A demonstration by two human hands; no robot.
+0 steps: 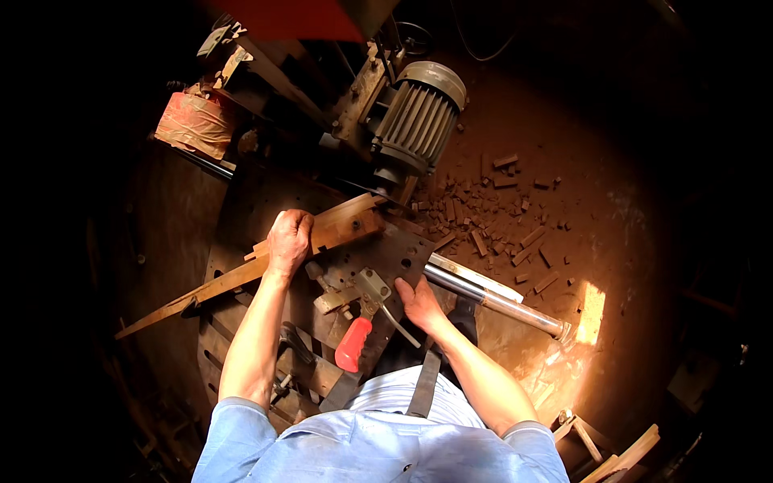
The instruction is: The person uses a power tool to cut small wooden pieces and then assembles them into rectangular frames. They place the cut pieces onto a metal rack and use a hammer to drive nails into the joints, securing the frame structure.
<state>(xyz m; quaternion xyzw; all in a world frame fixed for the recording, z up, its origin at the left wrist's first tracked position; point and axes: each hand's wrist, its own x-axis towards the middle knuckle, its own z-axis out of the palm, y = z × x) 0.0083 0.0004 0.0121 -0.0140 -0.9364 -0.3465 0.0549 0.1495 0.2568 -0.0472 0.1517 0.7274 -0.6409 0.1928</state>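
Note:
My left hand [290, 240] is closed over a wooden workpiece [342, 213] that lies slantwise across a dark metal machine table [403, 251]. The workpiece's far end reaches in under the motor; the cutting part there is hidden. Beneath my left hand, a long tapering wooden piece [193, 299] runs out past the table's left side. My right hand [420, 307] grips the table's right edge, thumb on top and the other fingers mostly out of sight. Between my hands stands a toggle clamp [372, 286] with a red handle [353, 344], which neither hand touches.
A grey finned electric motor [415, 121] stands just beyond the table. Shiny steel guide rails [499, 299] extend to the right. Wooden offcuts [483, 233] and brown dust cover the floor there. An orange-wrapped part [193, 125] sits at the far left. Wooden pieces [632, 457] lie near right.

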